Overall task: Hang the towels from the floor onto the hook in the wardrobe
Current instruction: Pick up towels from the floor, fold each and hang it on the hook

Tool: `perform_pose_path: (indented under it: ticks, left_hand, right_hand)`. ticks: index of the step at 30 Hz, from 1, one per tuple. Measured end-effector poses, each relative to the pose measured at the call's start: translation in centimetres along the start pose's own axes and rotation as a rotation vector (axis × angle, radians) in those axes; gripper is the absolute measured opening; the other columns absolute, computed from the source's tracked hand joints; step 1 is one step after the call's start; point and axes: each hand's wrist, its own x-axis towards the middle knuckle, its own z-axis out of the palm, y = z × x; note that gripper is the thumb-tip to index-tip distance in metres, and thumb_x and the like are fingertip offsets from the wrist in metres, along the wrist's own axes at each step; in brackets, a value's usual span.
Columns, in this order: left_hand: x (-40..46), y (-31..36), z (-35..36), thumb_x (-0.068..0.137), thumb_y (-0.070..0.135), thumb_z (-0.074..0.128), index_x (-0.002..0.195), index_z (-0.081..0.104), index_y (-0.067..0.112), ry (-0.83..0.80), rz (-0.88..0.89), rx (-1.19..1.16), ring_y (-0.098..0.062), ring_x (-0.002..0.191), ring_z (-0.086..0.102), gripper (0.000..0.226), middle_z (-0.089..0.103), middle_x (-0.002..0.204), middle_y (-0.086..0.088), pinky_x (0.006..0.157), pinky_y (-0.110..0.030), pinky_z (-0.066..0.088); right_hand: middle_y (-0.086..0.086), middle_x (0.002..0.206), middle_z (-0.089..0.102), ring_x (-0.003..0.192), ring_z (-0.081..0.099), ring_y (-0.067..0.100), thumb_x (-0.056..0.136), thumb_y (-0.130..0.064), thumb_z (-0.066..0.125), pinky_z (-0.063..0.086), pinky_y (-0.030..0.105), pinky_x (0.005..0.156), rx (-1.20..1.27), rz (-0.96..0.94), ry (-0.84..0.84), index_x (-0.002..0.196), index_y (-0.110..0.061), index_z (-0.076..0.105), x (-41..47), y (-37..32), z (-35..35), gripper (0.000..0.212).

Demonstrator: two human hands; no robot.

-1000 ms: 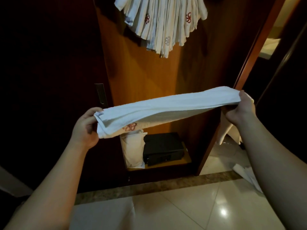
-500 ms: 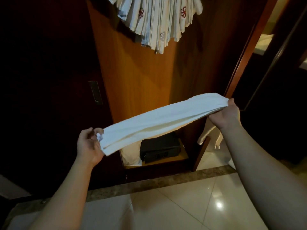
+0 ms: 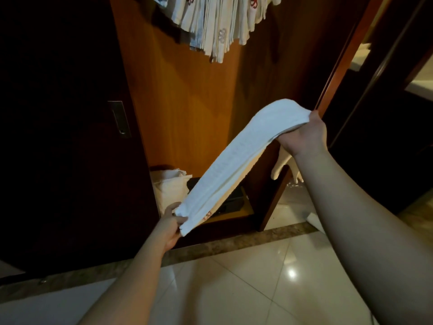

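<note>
A person stretches a folded white towel (image 3: 236, 160) before an open wardrobe (image 3: 192, 109), the left hand (image 3: 172, 225) pinching its lower end at 7 o'clock, the right hand (image 3: 304, 134) gripping the raised end at 2 o'clock. More towels (image 3: 220, 22) hang bunched at 12 o'clock above a tiled floor (image 3: 246, 285).

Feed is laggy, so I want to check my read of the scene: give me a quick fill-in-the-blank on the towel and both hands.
1. The folded towel is held by ____ hands.
2. The right hand holds the towel's ____ end.
3. The left hand grips the end near the ____ of the wardrobe.
4. More towels hang ____ the held one.

Missing words: both; higher; bottom; above
</note>
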Motion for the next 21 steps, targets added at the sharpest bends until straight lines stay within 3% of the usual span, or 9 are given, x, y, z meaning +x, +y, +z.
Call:
perform_pose_path:
  ticks: [5, 8, 9, 11, 13, 14, 16, 19, 21]
  left_hand:
    - [1.0, -1.9, 4.1, 0.089, -0.006, 0.064, 0.14, 0.039, 0.02, 0.029, -0.067, -0.068, -0.033, 0.103, 0.064, 0.063, 0.057, 0.126, -0.018, 0.066, -0.038, 0.058]
    - [0.4, -1.2, 6.4, 0.088, 0.002, 0.068, 0.142, 0.037, 0.016, 0.092, -0.034, 0.046, -0.033, 0.108, 0.06, 0.064, 0.055, 0.126, -0.017, 0.076, -0.04, 0.057]
    - [-0.2, -0.3, 7.1, 0.09, 0.008, 0.067, 0.139, 0.041, 0.014, 0.134, 0.005, 0.061, -0.031, 0.107, 0.06, 0.056, 0.056, 0.123, -0.015, 0.081, -0.042, 0.056]
    - [-2.4, 1.9, 8.6, 0.096, 0.025, 0.062, 0.125, 0.057, 0.011, 0.123, 0.106, -0.056, -0.021, 0.082, 0.061, 0.032, 0.062, 0.096, -0.006, 0.068, -0.036, 0.053]
    - [-5.8, 4.2, 10.2, 0.093, 0.047, 0.059, 0.099, 0.074, 0.017, -0.092, 0.224, -0.252, -0.013, 0.063, 0.061, 0.034, 0.063, 0.076, -0.002, 0.057, -0.029, 0.05]
    - [-7.5, 5.3, 11.1, 0.089, 0.058, 0.056, 0.092, 0.078, 0.021, -0.241, 0.299, -0.308, -0.014, 0.066, 0.065, 0.043, 0.067, 0.077, -0.002, 0.059, -0.028, 0.052]
    - [-10.2, 7.3, 13.0, 0.089, 0.07, 0.039, 0.108, 0.075, 0.021, -0.456, 0.438, -0.296, -0.018, 0.093, 0.071, 0.064, 0.074, 0.102, -0.006, 0.079, -0.03, 0.055]
    - [-12.1, 10.0, 15.8, 0.088, 0.078, 0.02, 0.135, 0.054, 0.026, -0.584, 0.463, -0.399, -0.013, 0.129, 0.055, 0.077, 0.059, 0.14, 0.002, 0.11, -0.035, 0.036]
    - [-13.0, 11.9, 16.8, 0.077, 0.086, 0.03, 0.136, 0.054, 0.029, -0.64, 0.45, -0.54, -0.018, 0.141, 0.043, 0.085, 0.051, 0.15, 0.0, 0.121, -0.041, 0.024]
  right_hand:
    - [0.02, 0.121, 0.068, 0.112, 0.064, 0.04, 0.102, -0.053, 0.049, 0.055, 0.055, 0.083, -0.004, -0.026, -0.013, 0.135, -0.007, 0.05, -1.1, 1.8, 2.4, 0.056]
    - [0.017, 0.101, 0.076, 0.098, 0.07, 0.034, 0.099, -0.058, 0.05, 0.06, 0.046, 0.069, -0.099, -0.042, -0.088, 0.117, -0.008, 0.056, -1.7, 2.9, 4.1, 0.054]
    - [0.016, 0.102, 0.076, 0.097, 0.07, 0.033, 0.099, -0.06, 0.049, 0.06, 0.045, 0.07, -0.142, -0.043, -0.117, 0.117, -0.009, 0.056, -1.9, 3.2, 4.6, 0.055]
    - [0.016, 0.12, 0.068, 0.108, 0.066, 0.033, 0.098, -0.062, 0.048, 0.058, 0.049, 0.083, -0.219, -0.053, -0.177, 0.135, -0.011, 0.049, -2.3, 3.9, 5.6, 0.064]
    - [0.016, 0.14, 0.057, 0.123, 0.058, 0.034, 0.098, -0.064, 0.044, 0.05, 0.054, 0.102, -0.314, -0.077, -0.206, 0.151, -0.014, 0.036, -2.5, 4.7, 6.7, 0.073]
    - [0.016, 0.147, 0.052, 0.13, 0.054, 0.035, 0.099, -0.065, 0.042, 0.045, 0.056, 0.109, -0.365, -0.091, -0.21, 0.155, -0.014, 0.032, -2.8, 5.0, 7.4, 0.076]
    - [0.017, 0.157, 0.04, 0.14, 0.044, 0.036, 0.1, -0.064, 0.039, 0.037, 0.056, 0.115, -0.447, -0.109, -0.221, 0.159, -0.014, 0.024, -3.3, 5.7, 8.9, 0.079]
    - [0.016, 0.161, 0.033, 0.146, 0.036, 0.034, 0.099, -0.065, 0.039, 0.032, 0.055, 0.119, -0.519, -0.142, -0.238, 0.16, -0.013, 0.022, -4.2, 6.3, 11.4, 0.082]
    - [0.017, 0.159, 0.037, 0.144, 0.037, 0.035, 0.099, -0.065, 0.042, 0.031, 0.057, 0.119, -0.505, -0.172, -0.253, 0.158, -0.013, 0.025, -4.6, 6.2, 13.1, 0.081]
